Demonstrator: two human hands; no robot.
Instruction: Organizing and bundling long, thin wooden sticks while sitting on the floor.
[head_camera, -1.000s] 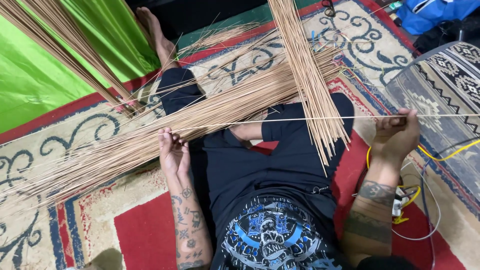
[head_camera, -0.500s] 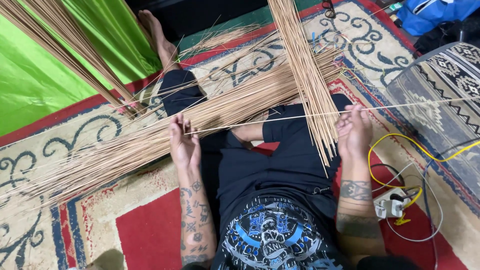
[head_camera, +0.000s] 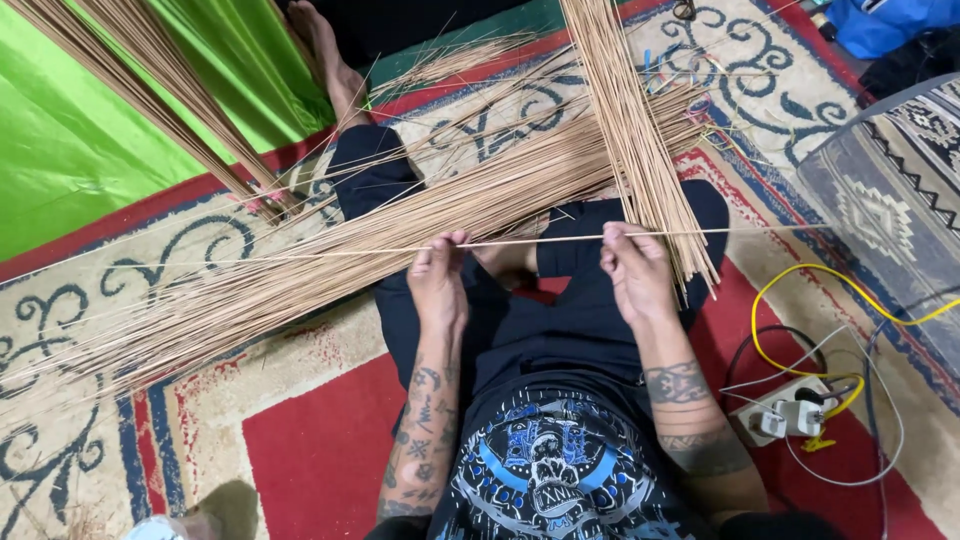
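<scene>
Head view: left hand and right hand each pinch one thin stick at the fingertips, fingers closed round it. It spans between them, over the lap, touching the long stick bundle (upright bundle beside right fingers). Best kept taut, level, grip light.

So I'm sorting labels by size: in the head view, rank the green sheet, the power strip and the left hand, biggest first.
1. Green sheet
2. Left hand, though nearness to the camera enlarges it
3. Power strip
</scene>
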